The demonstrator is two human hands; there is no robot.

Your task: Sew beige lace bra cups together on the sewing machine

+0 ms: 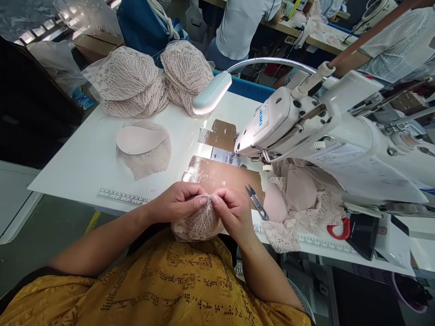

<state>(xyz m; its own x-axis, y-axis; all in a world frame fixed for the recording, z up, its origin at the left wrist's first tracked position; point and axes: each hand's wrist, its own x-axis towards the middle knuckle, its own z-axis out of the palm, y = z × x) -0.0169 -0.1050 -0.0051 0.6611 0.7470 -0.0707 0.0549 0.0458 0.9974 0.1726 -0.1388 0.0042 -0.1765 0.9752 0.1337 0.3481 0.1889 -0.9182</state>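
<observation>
Both my hands pinch the upper edge of a beige lace bra cup [199, 222], close to my body at the front edge of the table. My left hand [185, 199] grips the edge between thumb and fingers. Just beside it, my right hand [233, 210] has the same edge pinched, with the fingertips almost touching. The cup hangs below my fingers, its lace side showing. To the right of my right hand lie thread snips [257, 202], partly over a brown cardboard piece [224, 174].
A white sewing machine [285, 117] with a lamp [212, 93] stands to the right. Stacked lace cups [125, 81] sit at the back left, near a foam pad on fabric [142, 140]. Finished-looking lace pieces [299, 194], red-handled scissors [340, 229] and a phone [363, 235] lie at right.
</observation>
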